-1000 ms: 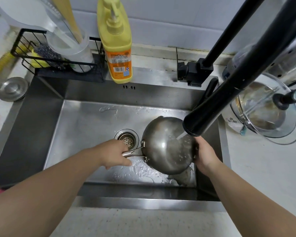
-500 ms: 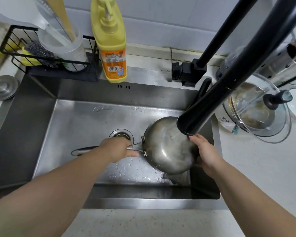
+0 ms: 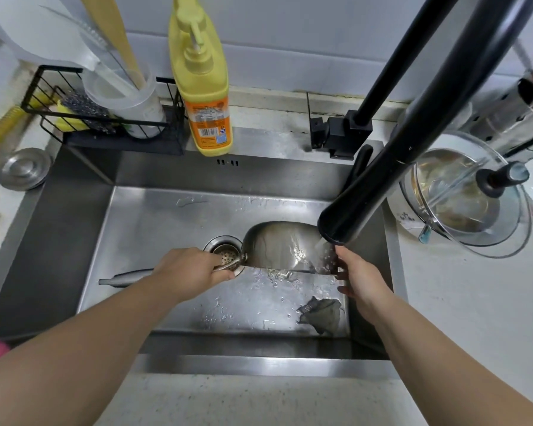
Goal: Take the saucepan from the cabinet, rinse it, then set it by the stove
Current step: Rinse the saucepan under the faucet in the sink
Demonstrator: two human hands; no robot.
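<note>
A steel saucepan (image 3: 277, 244) hangs tipped on its side low in the sink (image 3: 154, 216), its rim showing as a straight line toward me. My left hand (image 3: 191, 272) grips the handle close to the pan's body; the handle's end sticks out to the left past my wrist. At the right end of the rim, my right hand (image 3: 360, 281) holds the pan's edge. Water pours from the black faucet spout (image 3: 366, 195) onto the pan's right side and splashes into the basin.
A drain strainer (image 3: 225, 253) sits just left of the pan, and a dark cloth (image 3: 323, 313) lies in the basin's front right corner. Behind the sink stand a yellow soap bottle (image 3: 203, 96) and a wire rack (image 3: 105, 130). A glass-lidded pot (image 3: 462, 192) stands on the right counter.
The pan has turned from showing its rounded underside to lying edge-on, and it sits lower and farther back. Both hands have stayed on it. The cloth under it is now uncovered.
</note>
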